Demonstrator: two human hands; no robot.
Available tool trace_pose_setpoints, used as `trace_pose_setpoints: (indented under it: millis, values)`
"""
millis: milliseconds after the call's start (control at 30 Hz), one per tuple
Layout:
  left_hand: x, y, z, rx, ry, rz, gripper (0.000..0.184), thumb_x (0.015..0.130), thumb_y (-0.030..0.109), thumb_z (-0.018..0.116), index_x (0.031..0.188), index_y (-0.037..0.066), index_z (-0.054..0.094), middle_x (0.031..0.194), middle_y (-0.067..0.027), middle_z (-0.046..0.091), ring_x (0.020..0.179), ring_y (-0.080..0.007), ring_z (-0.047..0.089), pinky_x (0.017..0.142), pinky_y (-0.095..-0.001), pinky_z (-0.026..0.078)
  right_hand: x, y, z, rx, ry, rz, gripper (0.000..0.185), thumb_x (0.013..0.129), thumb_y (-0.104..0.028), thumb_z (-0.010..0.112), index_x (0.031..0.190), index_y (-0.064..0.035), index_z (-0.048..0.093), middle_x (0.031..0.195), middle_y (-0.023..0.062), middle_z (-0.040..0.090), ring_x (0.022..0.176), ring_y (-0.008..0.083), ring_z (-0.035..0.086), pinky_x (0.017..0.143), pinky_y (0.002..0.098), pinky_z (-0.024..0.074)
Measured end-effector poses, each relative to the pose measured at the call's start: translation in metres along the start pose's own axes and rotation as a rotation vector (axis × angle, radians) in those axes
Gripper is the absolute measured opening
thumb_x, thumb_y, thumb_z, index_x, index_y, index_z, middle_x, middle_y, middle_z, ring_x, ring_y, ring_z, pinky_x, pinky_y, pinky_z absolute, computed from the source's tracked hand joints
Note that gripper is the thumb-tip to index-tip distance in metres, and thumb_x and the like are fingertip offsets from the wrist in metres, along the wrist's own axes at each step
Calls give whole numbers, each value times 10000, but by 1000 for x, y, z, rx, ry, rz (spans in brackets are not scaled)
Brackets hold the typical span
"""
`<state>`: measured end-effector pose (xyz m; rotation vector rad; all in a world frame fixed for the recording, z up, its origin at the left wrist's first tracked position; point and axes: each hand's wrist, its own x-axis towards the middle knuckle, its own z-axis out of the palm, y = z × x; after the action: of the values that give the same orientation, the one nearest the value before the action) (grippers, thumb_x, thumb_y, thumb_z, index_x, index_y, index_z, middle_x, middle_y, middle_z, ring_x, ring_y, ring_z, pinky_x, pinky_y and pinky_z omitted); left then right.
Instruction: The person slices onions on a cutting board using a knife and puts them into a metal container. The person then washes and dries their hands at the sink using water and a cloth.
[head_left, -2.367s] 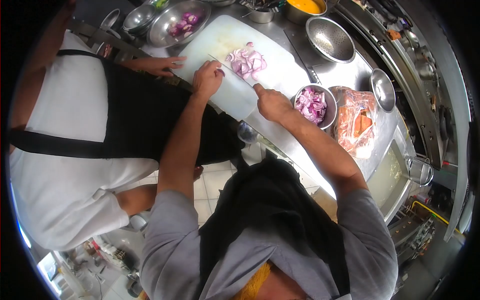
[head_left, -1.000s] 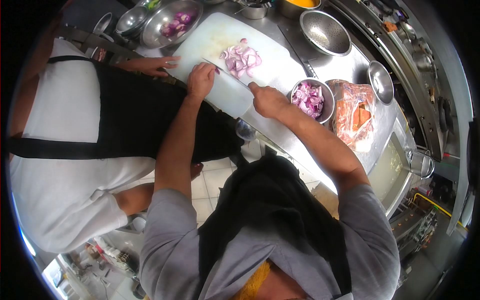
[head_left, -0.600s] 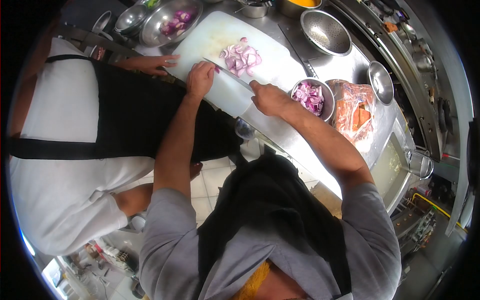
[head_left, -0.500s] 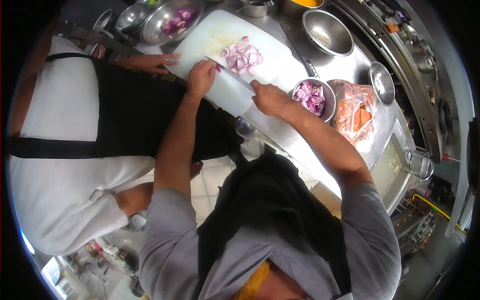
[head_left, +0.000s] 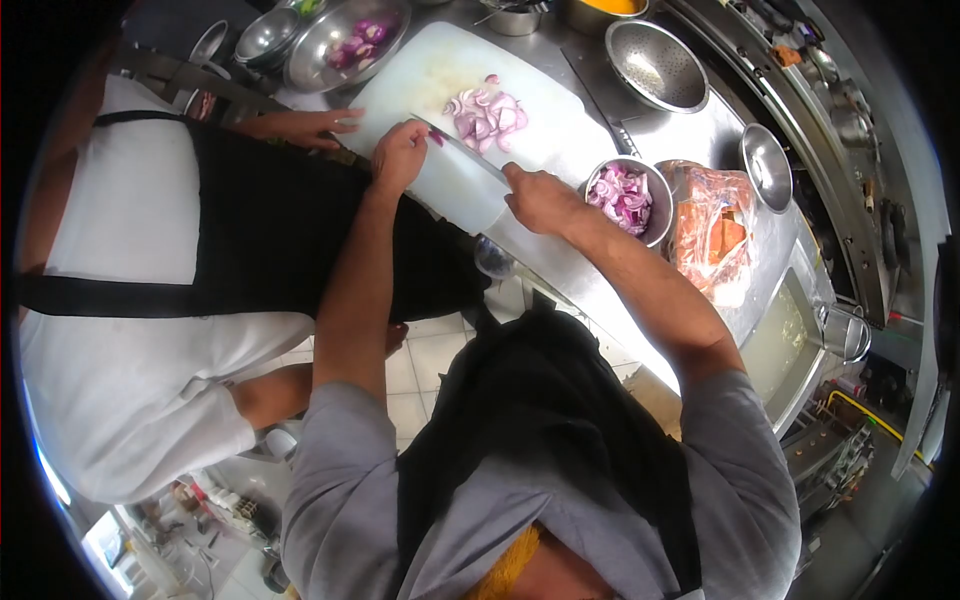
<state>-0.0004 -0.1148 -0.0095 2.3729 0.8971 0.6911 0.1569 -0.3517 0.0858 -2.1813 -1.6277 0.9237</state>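
Right fingers (head_left: 518,181) closed round a knife (head_left: 470,156), handle hidden — left fingers (head_left: 414,132) curled on a half-covered onion piece (head_left: 436,138).

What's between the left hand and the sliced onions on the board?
In the head view, the knife blade and, by the left hand, a small purple onion piece.

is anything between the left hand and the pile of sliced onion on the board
Yes: the knife, held in the right hand, runs slantwise between the left hand and the pile of sliced onion. A small purple piece also shows beside the left hand, near the blade; whether it is held is unclear.
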Motion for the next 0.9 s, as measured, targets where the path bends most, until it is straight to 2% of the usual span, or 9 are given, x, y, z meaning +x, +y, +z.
trace_pose_setpoints:
  millis: [233,333,433,500,533,600,700,833,900]
  values:
    - [1,10,0,38,-43,10,148,839,88,634,972,140,672,918,-93,682,845,-316,664,723,-428,524,-3,1,-2,3,-20,20,327,922,-156,546,1192,22,496,964,303,670,956,473,647,857,549,500]
    - [0,-2,3,73,59,-3,149,850,82,626,977,146,672,925,-99,681,853,-315,667,726,-423,525,1,1,1,7,-22,-1,327,940,-173,559,1197,13,482,966,299,669,965,476,643,861,552,498]
    - [2,-18,13,-16,138,-133,85,869,94,667,952,113,663,812,-50,653,705,-226,638,646,-367,499,-1,1,0,3,-15,5,329,923,-158,549,1195,20,498,974,299,672,964,469,648,869,543,499]
    - [5,-24,8,-668,142,-563,101,871,78,681,939,125,624,814,-23,626,626,-180,572,575,-349,450,-2,0,1,8,-11,6,337,906,-144,538,1195,28,512,983,298,675,964,463,652,878,534,500]
    - [5,-24,2,-661,144,-564,101,871,78,681,939,125,624,814,-23,626,626,-180,572,575,-349,450,-2,-1,0,15,-15,11,336,907,-145,538,1193,29,511,982,300,674,964,465,652,877,534,500]
    - [3,-22,-10,-1124,40,-664,173,863,40,682,960,138,578,817,-4,593,607,-128,519,546,-290,395,-1,-1,0,20,-21,7,334,908,-146,538,1191,29,509,982,302,673,963,466,651,876,535,500]
    - [3,-13,-17,-1473,92,-608,213,860,19,676,981,138,548,819,-8,577,625,-120,528,548,-273,382,0,2,1,12,-27,5,335,909,-144,537,1187,40,503,974,313,669,957,469,651,873,537,498]
    - [2,-12,-16,-1480,95,-589,189,864,3,652,983,132,584,810,-12,581,627,-105,511,556,-255,373,0,5,4,10,-10,-22,335,908,-136,526,1182,54,500,963,318,668,944,473,653,863,542,500]
    - [2,-15,-11,-834,-12,-477,145,836,3,642,960,80,647,778,-28,590,658,-150,558,571,-317,429,1,6,4,16,-3,-23,333,907,-133,522,1181,56,500,962,316,669,941,474,653,860,543,501]
